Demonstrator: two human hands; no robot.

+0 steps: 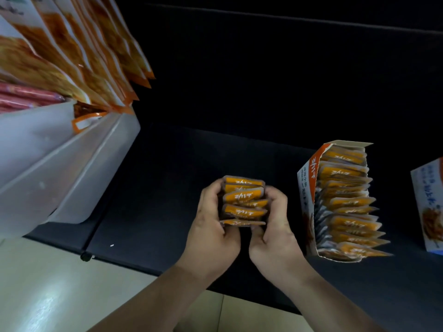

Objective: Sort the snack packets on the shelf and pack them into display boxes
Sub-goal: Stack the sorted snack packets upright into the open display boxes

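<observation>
Left hand (213,224) and right hand (275,226) clasp one stack (243,202) of about six orange snack packets near the shelf (155,188) front edge. One packed display box (308,188) stands just right, a second box (429,207) beyond. Dark shelf stretches left to white bins (60,152).

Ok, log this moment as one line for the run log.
left hand: grips packet stack | right hand: grips same stack | display box: open, filled with packets, right of hands
</observation>
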